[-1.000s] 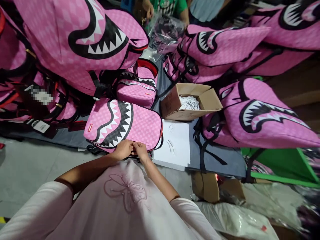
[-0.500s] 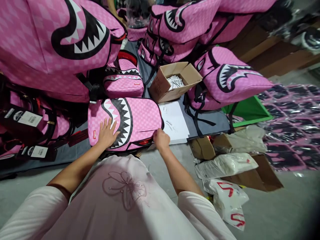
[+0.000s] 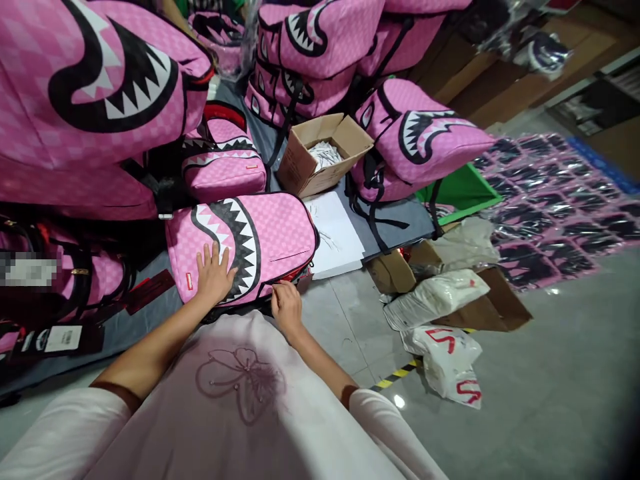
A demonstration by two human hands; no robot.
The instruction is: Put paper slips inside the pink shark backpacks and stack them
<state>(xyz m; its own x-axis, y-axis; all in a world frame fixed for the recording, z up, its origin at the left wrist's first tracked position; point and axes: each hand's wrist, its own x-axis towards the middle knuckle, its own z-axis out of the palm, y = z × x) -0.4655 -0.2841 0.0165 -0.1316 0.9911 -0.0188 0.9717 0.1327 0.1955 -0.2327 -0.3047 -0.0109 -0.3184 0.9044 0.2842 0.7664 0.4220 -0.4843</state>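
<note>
A pink checkered backpack (image 3: 287, 223) with a printed black-and-white shark mouth lies flat on the grey table. On its front panel, over the shark mouth, my left hand (image 3: 214, 275) rests flat with fingers spread. My right hand (image 3: 287, 305) is closed in a pinch at the backpack's near side edge, along the zipper, on what appears to be the zipper pull; the fingers mostly hide it. To the right of that hand the edge gapes a little and red lining shows.
An open cardboard box (image 3: 310, 157) of small white pieces stands behind white paper sheets (image 3: 333, 233). Pink backpacks (image 3: 315, 40) are piled at the back and left. Right are a green bin (image 3: 463, 193), plastic bags (image 3: 437, 300) on the floor and rows of wrapped pink-and-black items (image 3: 560, 207).
My right hand has moved left along the backpack's near edge, from its right-hand corner. My left hand stays flat on the panel. The view has shifted, showing more floor at right.
</note>
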